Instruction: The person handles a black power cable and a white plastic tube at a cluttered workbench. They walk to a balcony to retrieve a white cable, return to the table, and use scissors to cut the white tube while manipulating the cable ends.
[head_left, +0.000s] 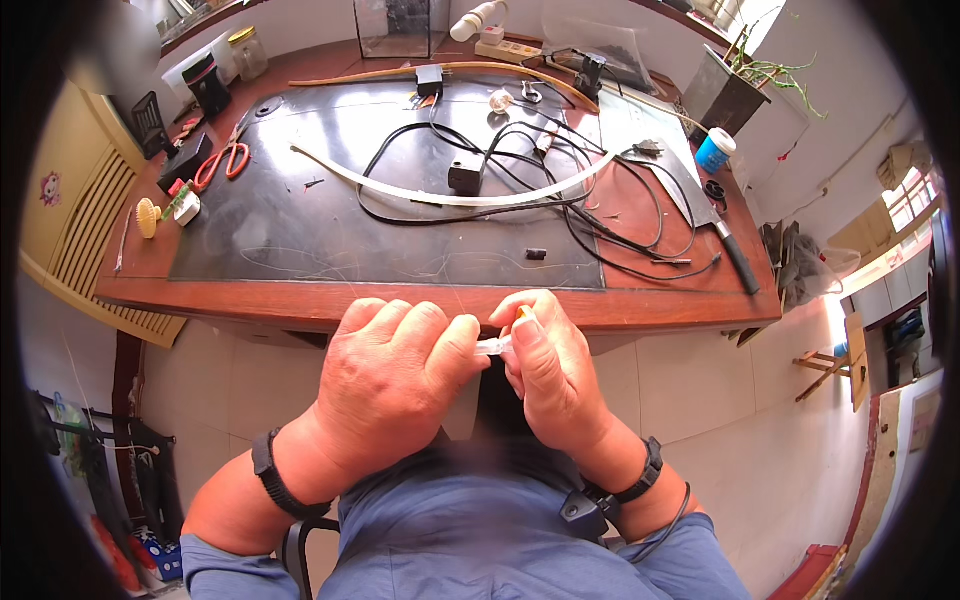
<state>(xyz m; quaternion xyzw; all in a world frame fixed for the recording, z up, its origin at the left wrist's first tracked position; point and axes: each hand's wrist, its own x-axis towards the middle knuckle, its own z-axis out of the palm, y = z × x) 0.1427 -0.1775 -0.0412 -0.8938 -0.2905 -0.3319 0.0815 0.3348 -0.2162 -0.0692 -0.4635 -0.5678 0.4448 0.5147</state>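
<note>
Pale floor tiles [700, 400] spread open beneath and to the right of the wooden desk [420, 305], whose near edge runs just beyond the knuckles, leaving free room between it and the body. Both hands are raised in that gap. The left hand [395, 385] is clenched, its thumb and fingers pinching one end of a small clear tube [493, 346]; the right hand [550, 365] grips the other end, an orange tip [524, 314] showing above its forefinger. Each wrist wears a black band. Farther out, a dark mat [300, 230] covers the desktop, carrying tangled black cables [560, 200], a long pale curved strip [440, 195] and a small black block [465, 177]. Red-handled scissors [225, 160] lie at the mat's left edge, a large knife [690, 195] toward the right one.
</note>
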